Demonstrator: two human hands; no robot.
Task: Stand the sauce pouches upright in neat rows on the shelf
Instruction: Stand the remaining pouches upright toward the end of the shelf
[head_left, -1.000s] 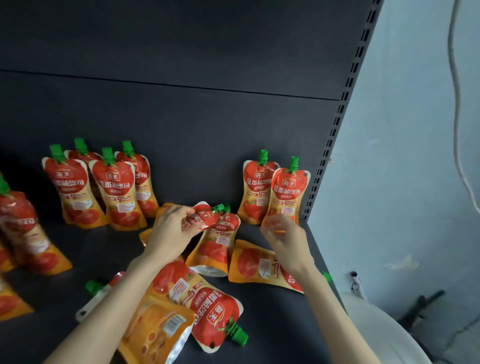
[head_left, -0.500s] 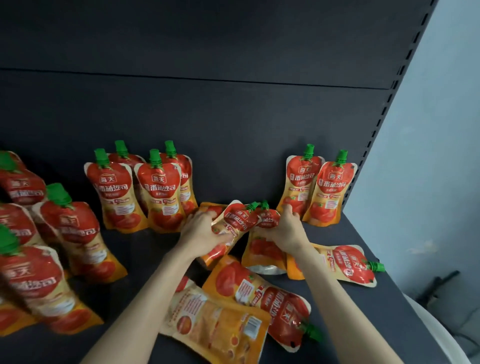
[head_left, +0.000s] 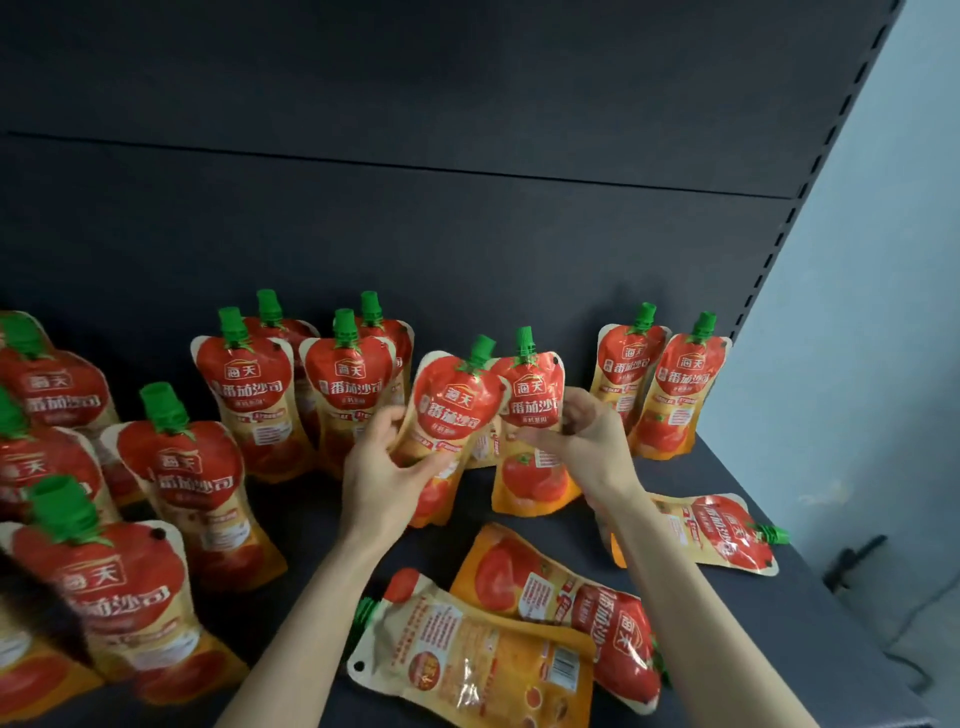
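Red and orange tomato sauce pouches with green caps stand and lie on a dark shelf. My left hand grips one pouch by its waist, held upright and tilted a little right, above the shelf. My right hand holds a second pouch upright beside it, its base on or near the shelf. Two pouches stand at the back right. A group of several stands at the back middle. Three pouches lie flat in front: one face down, one face up, one at the right.
Several more pouches stand at the left, blurred near the frame edge. The shelf's dark back panel rises behind the rows. A slotted upright and a pale wall bound the shelf on the right.
Both hands have lifted their pouches from lying tilted to upright. My right hand went from reaching toward the back pair to holding a pouch. The camera has swung left.
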